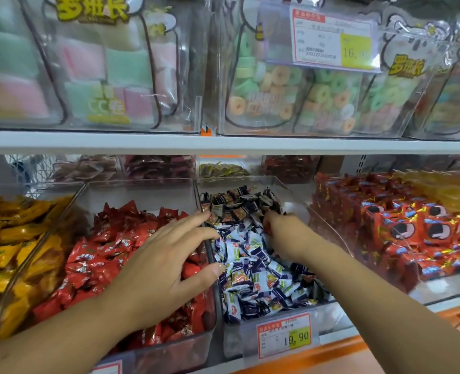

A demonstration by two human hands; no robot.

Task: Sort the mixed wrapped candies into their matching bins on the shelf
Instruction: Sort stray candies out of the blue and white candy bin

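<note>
The fingers (193, 221) of the left hand (164, 263) are straight and spread wide, holding nothing. Their tips reach from above the red-wrapped candies (102, 255) onto the white-and-navy wrapped candies (250, 268). The right hand (285, 233) has its fingers curled down into the dark-wrapped candies (239, 203) at the back of the same middle bin (334, 317), and whether they grip a piece cannot be told. That bin, with a price tag (284, 334) on its front, sits on the lower shelf (331, 349) between the red candies and red cartoon-face packs (412, 233), with yellow-wrapped candies (13, 238) at far left.
</note>
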